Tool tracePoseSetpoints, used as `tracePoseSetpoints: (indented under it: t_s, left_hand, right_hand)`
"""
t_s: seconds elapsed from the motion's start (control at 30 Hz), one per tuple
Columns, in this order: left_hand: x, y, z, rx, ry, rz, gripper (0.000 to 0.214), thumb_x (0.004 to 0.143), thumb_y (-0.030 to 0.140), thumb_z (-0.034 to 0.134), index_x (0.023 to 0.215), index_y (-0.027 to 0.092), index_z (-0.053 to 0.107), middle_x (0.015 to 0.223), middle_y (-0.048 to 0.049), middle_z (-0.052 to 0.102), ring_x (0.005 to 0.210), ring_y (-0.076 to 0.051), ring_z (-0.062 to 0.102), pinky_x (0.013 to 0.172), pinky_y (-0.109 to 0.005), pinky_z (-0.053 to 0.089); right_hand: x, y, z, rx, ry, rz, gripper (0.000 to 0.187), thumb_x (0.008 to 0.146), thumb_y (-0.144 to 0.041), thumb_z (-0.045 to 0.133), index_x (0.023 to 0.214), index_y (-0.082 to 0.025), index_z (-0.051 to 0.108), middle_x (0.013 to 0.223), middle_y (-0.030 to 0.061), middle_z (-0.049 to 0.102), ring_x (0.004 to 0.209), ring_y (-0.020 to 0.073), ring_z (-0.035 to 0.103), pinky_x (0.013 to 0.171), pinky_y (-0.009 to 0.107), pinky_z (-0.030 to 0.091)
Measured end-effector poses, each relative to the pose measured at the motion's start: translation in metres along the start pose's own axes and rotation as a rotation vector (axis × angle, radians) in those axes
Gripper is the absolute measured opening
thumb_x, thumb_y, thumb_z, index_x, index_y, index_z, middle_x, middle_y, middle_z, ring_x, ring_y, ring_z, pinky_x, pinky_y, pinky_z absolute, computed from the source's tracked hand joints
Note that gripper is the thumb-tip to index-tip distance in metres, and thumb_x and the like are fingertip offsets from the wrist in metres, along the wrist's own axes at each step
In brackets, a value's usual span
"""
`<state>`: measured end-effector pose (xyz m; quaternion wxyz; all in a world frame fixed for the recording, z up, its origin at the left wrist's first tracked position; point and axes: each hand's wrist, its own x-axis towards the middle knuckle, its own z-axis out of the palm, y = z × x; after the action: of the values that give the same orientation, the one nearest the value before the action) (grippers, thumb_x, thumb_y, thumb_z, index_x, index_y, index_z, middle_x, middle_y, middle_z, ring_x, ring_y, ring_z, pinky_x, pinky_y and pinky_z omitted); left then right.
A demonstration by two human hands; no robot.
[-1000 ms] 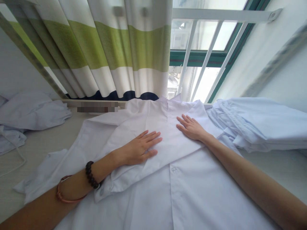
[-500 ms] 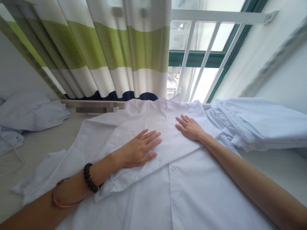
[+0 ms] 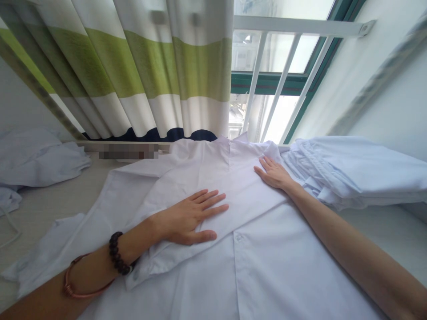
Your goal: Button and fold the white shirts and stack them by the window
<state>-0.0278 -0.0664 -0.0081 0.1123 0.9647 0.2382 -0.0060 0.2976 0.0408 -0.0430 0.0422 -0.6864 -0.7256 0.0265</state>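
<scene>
A white buttoned shirt (image 3: 267,262) lies spread out front side up, its collar at the far end near the window. One sleeve (image 3: 167,255) is folded across the chest, slanting from the upper right to the lower left. My left hand (image 3: 193,215) rests flat on that sleeve near the middle, fingers spread. Close to the shoulder at the right, my right hand (image 3: 273,173) lies palm down with its fingers stretched out. Neither hand grips the cloth. The other sleeve (image 3: 130,191) extends out to the left.
Folded white garments (image 3: 363,169) are stacked to the right, touching the shirt's shoulder. Crumpled white cloth (image 3: 40,158) lies on the left, with a white cable (image 3: 11,226) below it. Beyond the table edge hang a green-and-white curtain (image 3: 150,66) and a white window railing (image 3: 293,26).
My right hand has slid right across the cloth towards the shoulder. My left hand has come slightly nearer to me, its fingers still spread. The view has shifted a little.
</scene>
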Motion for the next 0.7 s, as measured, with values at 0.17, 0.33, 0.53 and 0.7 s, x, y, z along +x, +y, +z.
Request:
tracePoseSetpoints:
  t_s: [0.17,0.33,0.53,0.7]
  left_hand:
    - [-0.001,-0.001,0.0,0.013,0.002,-0.002,0.069,0.091,0.055,0.042,0.15,0.03,0.016,0.157,-0.0025,0.01,0.144,-0.026,0.008,0.117,-0.044,0.007]
    - [-0.002,0.001,0.001,0.027,0.015,-0.001,0.068,0.092,0.052,0.042,0.15,0.029,0.015,0.157,-0.003,0.011,0.144,-0.027,0.009,0.117,-0.045,0.008]
    - [-0.007,0.003,0.003,0.034,0.038,0.004,0.067,0.092,0.048,0.043,0.15,0.029,0.015,0.157,-0.0032,0.011,0.144,-0.027,0.009,0.117,-0.046,0.009]
    - [-0.02,0.005,0.004,0.003,0.056,0.0,0.067,0.092,0.048,0.045,0.15,0.029,0.018,0.157,-0.0038,0.015,0.143,-0.028,0.013,0.117,-0.046,0.01]
  right_hand:
    - [0.002,0.002,0.001,-0.004,0.01,0.003,0.075,0.092,-0.062,0.016,0.15,-0.014,0.022,0.157,0.0095,0.014,0.143,0.0245,0.015,0.116,0.04,0.014]
    - [0.0,0.0,-0.002,-0.005,0.011,0.004,0.073,0.093,-0.061,0.017,0.149,-0.015,0.023,0.157,0.0092,0.016,0.143,0.0235,0.016,0.116,0.04,0.014]
    - [0.0,0.0,-0.003,0.021,0.009,0.012,0.072,0.093,-0.061,0.017,0.149,-0.016,0.023,0.157,0.0072,0.015,0.143,0.0233,0.015,0.116,0.04,0.014]
    - [0.002,0.002,-0.001,0.015,0.014,0.006,0.071,0.094,-0.059,0.018,0.149,-0.015,0.025,0.157,0.0078,0.016,0.143,0.0223,0.015,0.116,0.038,0.013]
